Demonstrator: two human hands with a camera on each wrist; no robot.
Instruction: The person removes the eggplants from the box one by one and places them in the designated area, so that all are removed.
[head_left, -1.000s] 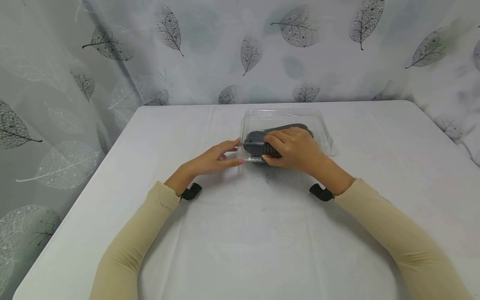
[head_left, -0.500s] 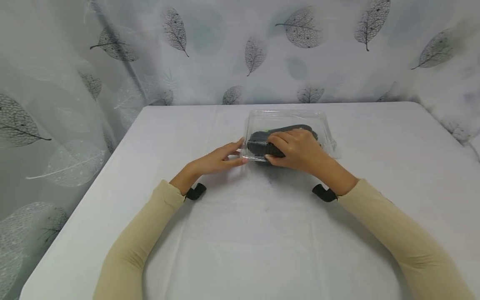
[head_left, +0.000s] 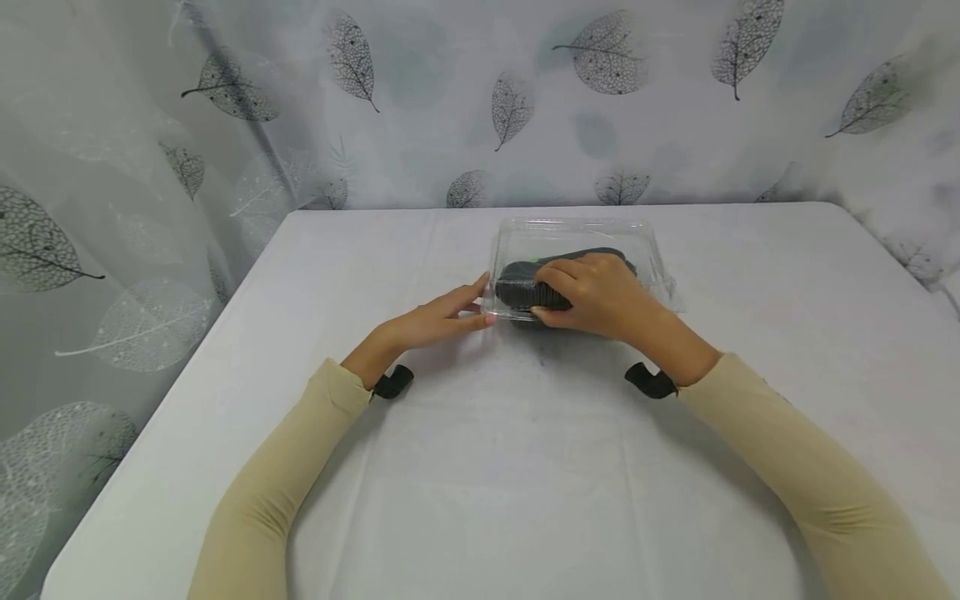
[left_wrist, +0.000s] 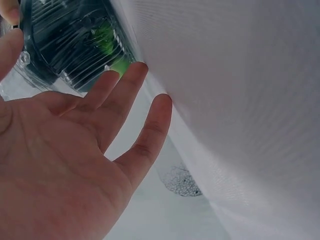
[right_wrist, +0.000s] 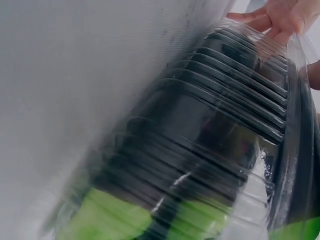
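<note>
A clear plastic box (head_left: 566, 236) with ribbed walls (right_wrist: 235, 85) stands near the table's back edge. It holds dark, elongated, shoe-like things (head_left: 517, 283) with rounded ends and bright green parts (right_wrist: 107, 215). My right hand (head_left: 600, 292) grips one ribbed dark thing from above, fingers curled over it and thumb at the box's front rim; that thumb partly hides the rim. My left hand (head_left: 431, 322) is at the box's left front corner, fingertips right at the side wall. In the left wrist view, the left hand's fingers (left_wrist: 150, 125) are stretched out and spread.
A white cloth covers the table (head_left: 487, 467). Behind and to the left hangs a pale curtain (head_left: 420, 100) printed with grey leaves. Black wrist straps (head_left: 393, 382) show below both sleeves (head_left: 795, 467).
The whole scene has shifted slightly to the right in the head view. Both hands keep their places on the box and the dark thing.
</note>
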